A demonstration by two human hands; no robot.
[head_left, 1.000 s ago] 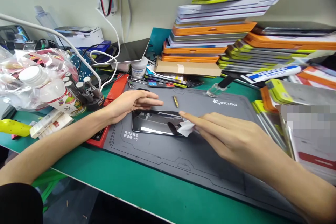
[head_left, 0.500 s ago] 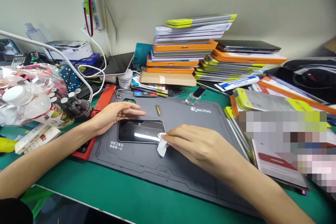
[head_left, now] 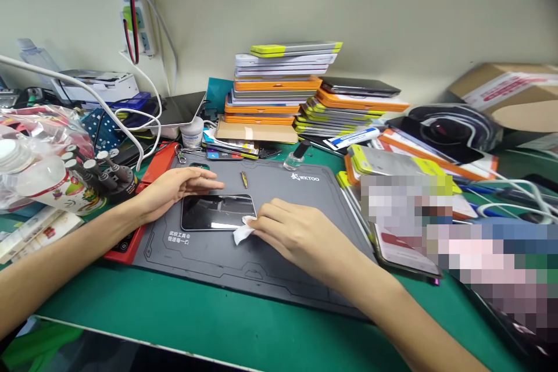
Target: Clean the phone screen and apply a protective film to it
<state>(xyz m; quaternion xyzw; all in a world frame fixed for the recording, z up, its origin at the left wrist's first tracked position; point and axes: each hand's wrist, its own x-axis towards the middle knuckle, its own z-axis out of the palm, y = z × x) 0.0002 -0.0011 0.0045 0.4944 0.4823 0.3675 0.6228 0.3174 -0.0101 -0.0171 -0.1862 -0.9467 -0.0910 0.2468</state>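
A phone (head_left: 213, 213) with a dark, glossy screen lies face up on the grey work mat (head_left: 279, 276). My left hand (head_left: 176, 190) rests at its far left corner, fingers stretched out and holding nothing. At the phone's near right corner, my right hand (head_left: 292, 232) pinches a crumpled white wipe (head_left: 243, 231) against the edge. The fingertips of the right hand are partly hidden behind its knuckles. Just beyond the phone lies a small brass-coloured piece (head_left: 244, 179), and farther back stands a small clear glass bottle (head_left: 294, 158) with a black cap.
Stacked orange and yellow-edged flat boxes (head_left: 265, 102) stand along the wall. More packages (head_left: 392, 163) crowd the right side. On the left are a red device (head_left: 126, 247), a holder of screwdrivers (head_left: 108, 171), a plastic bottle (head_left: 52, 177) and a white cable (head_left: 104, 102).
The camera has turned to the right, so everything sits farther left and a cardboard box shows at the right. Both hands keep about the same places by the phone.
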